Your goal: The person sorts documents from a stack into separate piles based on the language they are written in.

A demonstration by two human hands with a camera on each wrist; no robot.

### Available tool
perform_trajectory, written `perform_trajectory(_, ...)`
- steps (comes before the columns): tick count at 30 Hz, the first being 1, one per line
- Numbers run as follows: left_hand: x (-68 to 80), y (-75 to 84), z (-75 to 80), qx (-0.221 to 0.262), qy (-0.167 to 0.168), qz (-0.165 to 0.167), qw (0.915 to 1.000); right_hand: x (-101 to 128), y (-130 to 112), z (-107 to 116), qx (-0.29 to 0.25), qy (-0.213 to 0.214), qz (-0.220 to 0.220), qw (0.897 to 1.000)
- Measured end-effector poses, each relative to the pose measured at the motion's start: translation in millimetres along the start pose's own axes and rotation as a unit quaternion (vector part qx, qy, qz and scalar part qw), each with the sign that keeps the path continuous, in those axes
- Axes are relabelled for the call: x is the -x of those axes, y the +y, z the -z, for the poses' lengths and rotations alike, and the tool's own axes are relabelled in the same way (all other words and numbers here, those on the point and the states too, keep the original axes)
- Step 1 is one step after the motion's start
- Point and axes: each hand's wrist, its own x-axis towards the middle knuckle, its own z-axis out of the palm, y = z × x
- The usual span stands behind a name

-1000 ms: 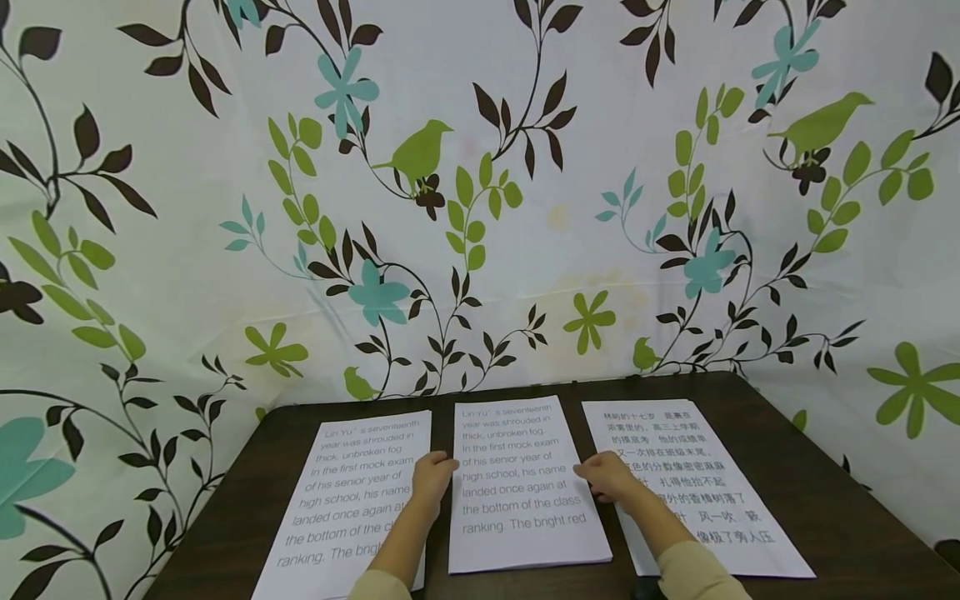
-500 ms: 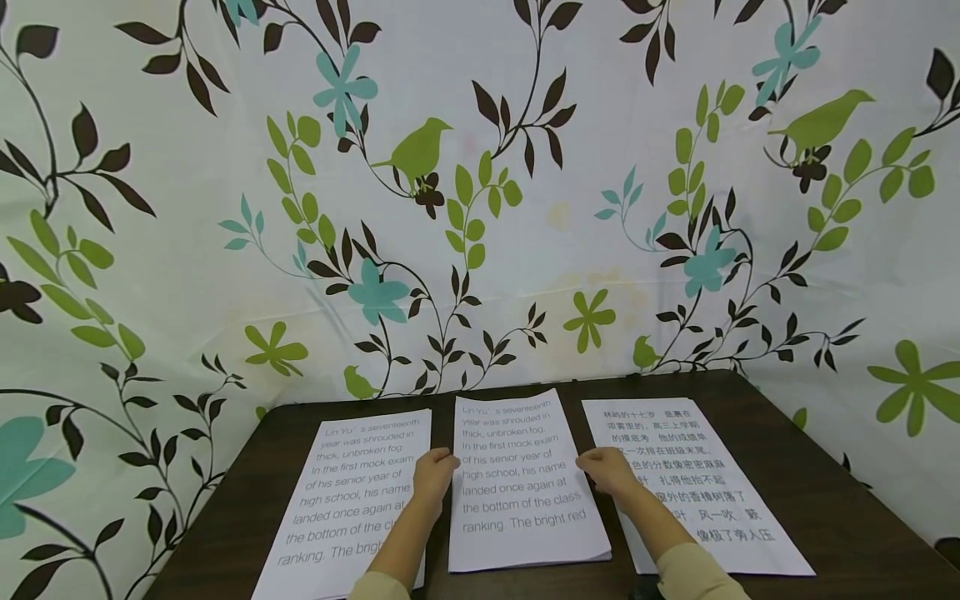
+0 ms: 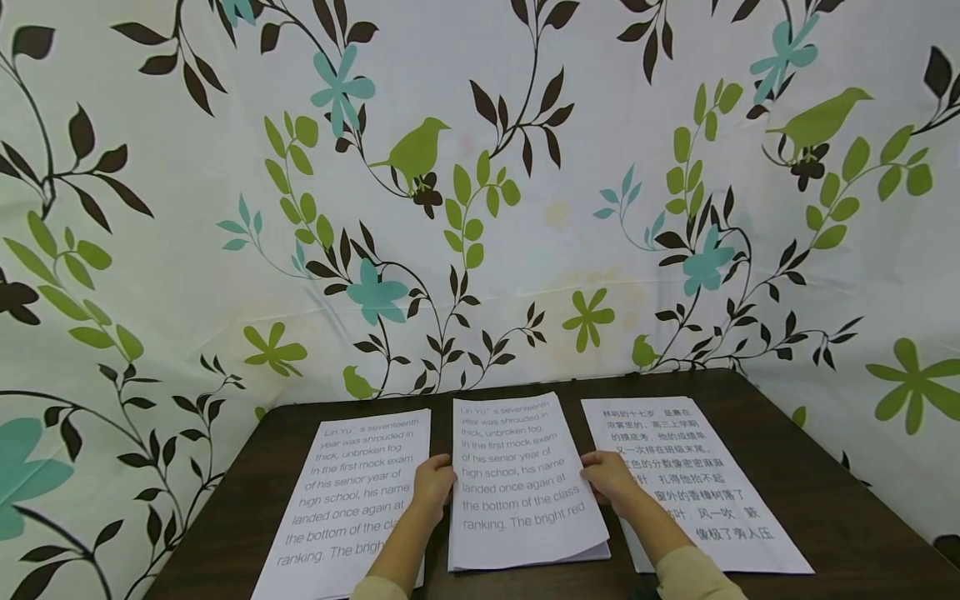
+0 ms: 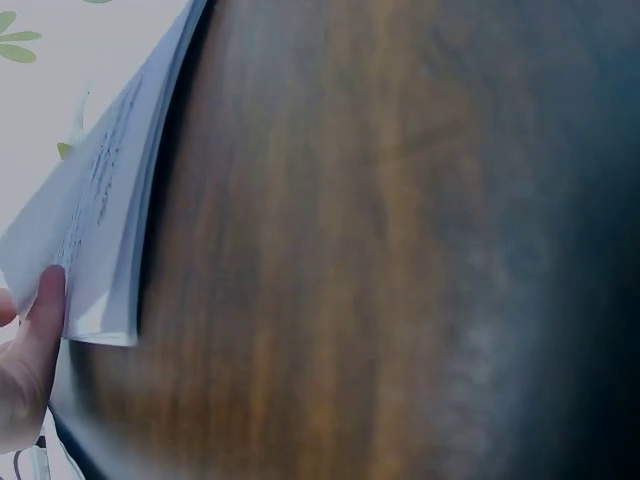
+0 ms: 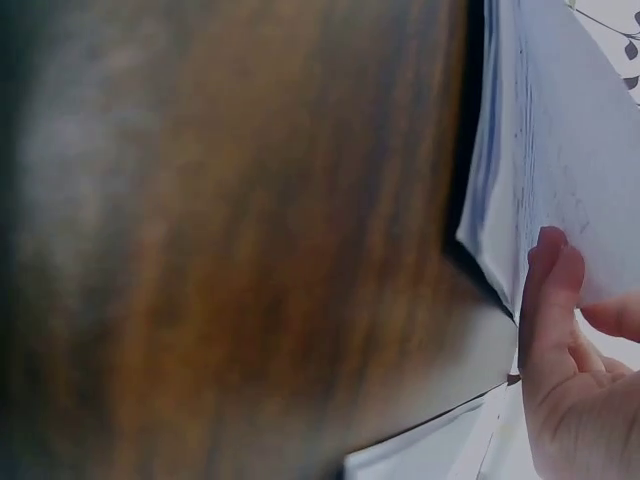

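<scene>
The middle stack of white paper [image 3: 517, 537], printed with English text, lies between my two hands. My left hand [image 3: 433, 483] pinches its left edge about halfway up, and my right hand [image 3: 609, 478] pinches the right edge at a similar height. The top printed sheet [image 3: 513, 475] stands slightly raised, with a gap above the paper below at the lower right corner. In the left wrist view, fingers [image 4: 40, 325] lie against the paper's edge. Seen from the right wrist, the fingers [image 5: 555, 275] press one side of the lifted sheet, the thumb near the other.
To the left lies another stack with English text [image 3: 352, 500]. A stack with Chinese text [image 3: 720, 517] lies on the right, partly under my right forearm. All rest on a dark wooden table [image 3: 832, 517], against a wall covering [image 3: 525, 233] with leaves and birds.
The top paper of the middle stack has lifted a little, its lower right corner parting from the sheets below. Both hands have shifted only slightly.
</scene>
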Motion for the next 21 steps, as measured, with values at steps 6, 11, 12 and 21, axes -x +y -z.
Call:
perform_trajectory(6,4.1,-0.4,3.0,-0.007,-0.02,-0.009,0.9997,2.8,2.5,0.3,-0.011,-0.02,0.001,1.0)
perform_trajectory(11,4.1,0.2,5.4,0.0,-0.023,-0.011,0.9997,3.7,2.3,-1.0,-0.009,-0.024,0.005,1.0)
perform_trajectory(12,3.8,0.7,6.1,0.001,-0.022,-0.011,0.9997,3.7,2.2,-1.2,-0.008,-0.024,0.006,1.0)
perform_trajectory(21,2.0,9.3,14.1,0.017,-0.013,-0.002,0.9998,3.3,-8.7,-3.3,-0.003,-0.009,0.009,1.0)
